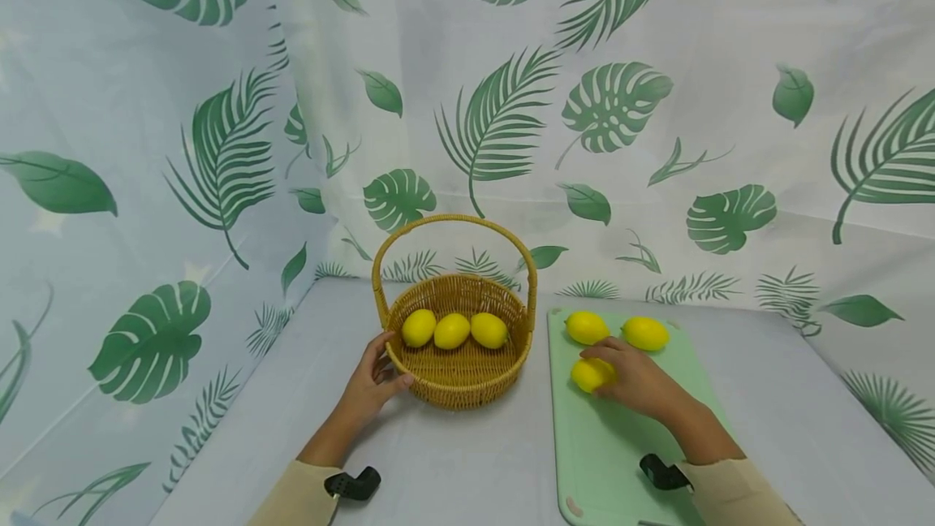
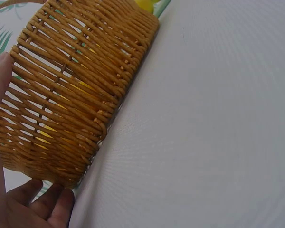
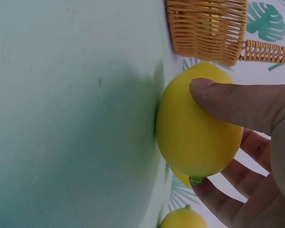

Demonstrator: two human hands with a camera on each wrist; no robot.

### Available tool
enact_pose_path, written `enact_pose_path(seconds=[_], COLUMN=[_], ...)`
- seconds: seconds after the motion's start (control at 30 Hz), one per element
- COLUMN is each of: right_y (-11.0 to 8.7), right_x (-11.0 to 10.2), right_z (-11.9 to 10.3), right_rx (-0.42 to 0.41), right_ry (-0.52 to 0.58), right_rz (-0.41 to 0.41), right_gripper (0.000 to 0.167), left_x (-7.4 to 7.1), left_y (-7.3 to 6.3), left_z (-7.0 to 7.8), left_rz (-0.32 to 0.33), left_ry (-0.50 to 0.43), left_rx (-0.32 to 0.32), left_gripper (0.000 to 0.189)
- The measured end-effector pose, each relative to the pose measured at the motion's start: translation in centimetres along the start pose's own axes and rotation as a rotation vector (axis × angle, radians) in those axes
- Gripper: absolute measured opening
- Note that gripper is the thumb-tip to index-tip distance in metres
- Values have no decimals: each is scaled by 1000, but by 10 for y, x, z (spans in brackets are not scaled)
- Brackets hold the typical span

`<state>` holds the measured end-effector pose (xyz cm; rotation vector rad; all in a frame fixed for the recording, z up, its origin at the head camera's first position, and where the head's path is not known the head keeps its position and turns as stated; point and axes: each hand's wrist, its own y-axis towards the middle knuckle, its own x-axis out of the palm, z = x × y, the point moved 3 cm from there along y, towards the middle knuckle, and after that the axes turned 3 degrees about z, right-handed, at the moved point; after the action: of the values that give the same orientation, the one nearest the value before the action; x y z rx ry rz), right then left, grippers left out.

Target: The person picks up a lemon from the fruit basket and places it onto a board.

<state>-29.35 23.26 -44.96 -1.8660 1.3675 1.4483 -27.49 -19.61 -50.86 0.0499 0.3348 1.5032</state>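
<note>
A wicker basket [image 1: 456,396] with a tall arched handle stands on the table, three lemons [image 1: 452,332] lined up inside it. My left hand [image 1: 371,384] holds the basket by its left side, thumb at the front rim and fingers around the wall; the left wrist view shows the woven side [image 2: 71,90] between thumb and fingers. Over the green cutting board [image 1: 606,453], my right hand [image 1: 635,376] grips a lemon [image 3: 197,123], thumb on one side and fingers on the other. That lemon is right at the board's surface.
Two more lemons, one at the left [image 1: 587,328] and one at the right [image 1: 646,334], lie on the far end of the board. White cloth with green leaf prints [image 1: 497,120] hangs behind and at the left of the table [image 1: 482,469].
</note>
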Motion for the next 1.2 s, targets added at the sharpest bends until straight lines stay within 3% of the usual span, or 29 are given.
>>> enact_pose_path(seconds=[0.7, 1.2], right_y=[7, 21], right_x=[-11, -19], right_z=[-12, -41], right_rx=[25, -33], right_ry=[25, -2], right_rz=[-31, -19], right_gripper=[52, 52], left_x=[1, 1], left_y=[1, -1], left_z=[-2, 0], left_rz=[-5, 2], left_ry=[1, -6], left_rx=[-23, -23], left_gripper=[84, 84])
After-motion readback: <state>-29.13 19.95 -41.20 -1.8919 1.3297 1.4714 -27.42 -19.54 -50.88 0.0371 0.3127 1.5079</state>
